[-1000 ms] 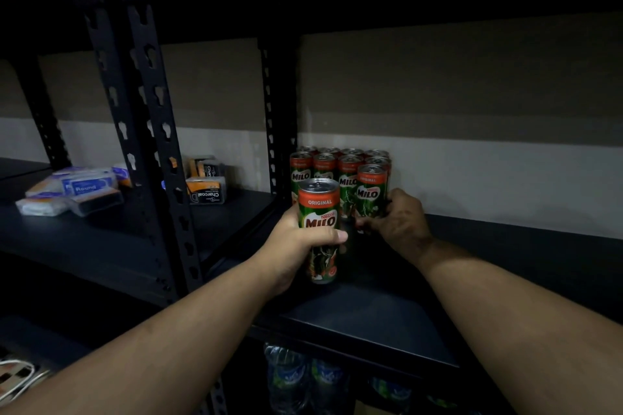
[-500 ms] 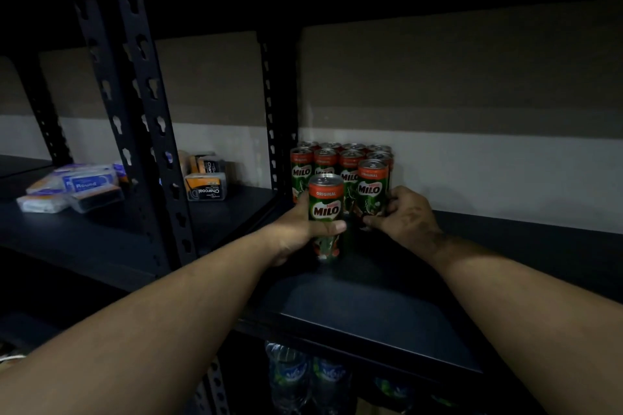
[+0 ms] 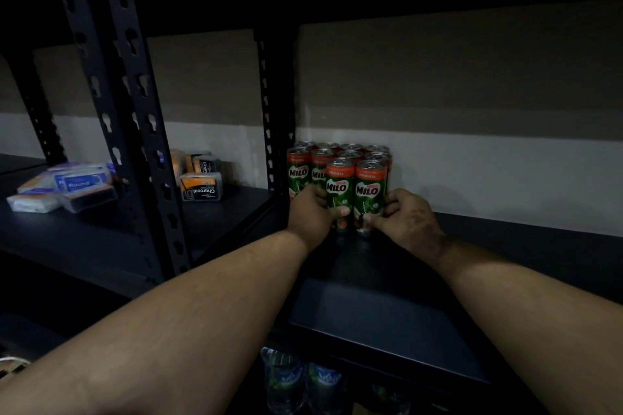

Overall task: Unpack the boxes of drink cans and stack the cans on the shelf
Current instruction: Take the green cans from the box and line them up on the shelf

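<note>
Several green and red Milo cans [image 3: 305, 163] stand in tight rows at the back left of a dark shelf [image 3: 387, 307], against the wall. My left hand [image 3: 313, 212] grips the front left can [image 3: 339, 192], which stands on the shelf beside its neighbour. My right hand [image 3: 409, 217] curls round the front right can [image 3: 369, 194], thumb across its lower front. Both front cans are upright and touching each other.
A black slotted upright [image 3: 274, 111] rises just left of the cans. The neighbouring shelf to the left holds small charcoal boxes [image 3: 200, 187] and blue and white packets [image 3: 64, 185]. Water bottles [image 3: 303, 381] stand on the level below.
My left hand carried its can away from me and set it down beside the front right can. My right hand stayed on the front right can.
</note>
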